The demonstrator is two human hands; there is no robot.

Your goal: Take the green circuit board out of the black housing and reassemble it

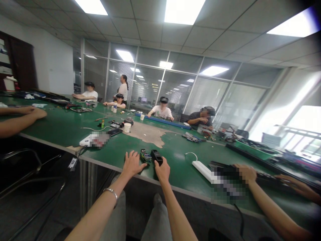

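On the green tabletop, near its front edge, my left hand lies flat with its fingers spread. It wears a silver bracelet at the wrist, and its thumb reaches the near side of a small bare circuit board. My right hand is closed around the near end of a black rectangular device, which rests just right of the board. Two dark recesses show on the device's upper face; its exact kind I cannot make out.
A white power strip lies to the right, near another person's hands. Another person's forearms rest at the left. Beyond are a paper cup, electronic parts and a blue bar, with several people seated along the far side.
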